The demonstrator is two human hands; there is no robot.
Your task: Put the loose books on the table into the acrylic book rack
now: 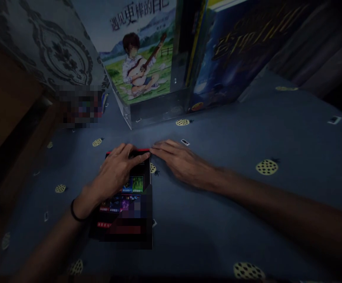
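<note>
1. A dark, red-edged printed item (123, 202) lies on the near left part of the pineapple-patterned cloth (206, 212), nearer than the upright guitar-cover book (147, 74).
2. The left hand (114, 169) drapes over its far left part; the right hand's (182, 163) fingertips meet its far right corner. Whether either grip pinches, I cannot tell.
3. The step seems to be handling the far edge; next calls for light fingertips there.

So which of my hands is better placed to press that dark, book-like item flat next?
Probably your left hand: it lies across the upper part of the dark item. Your right hand is only at its top right corner, mostly over the blue cloth.
</note>
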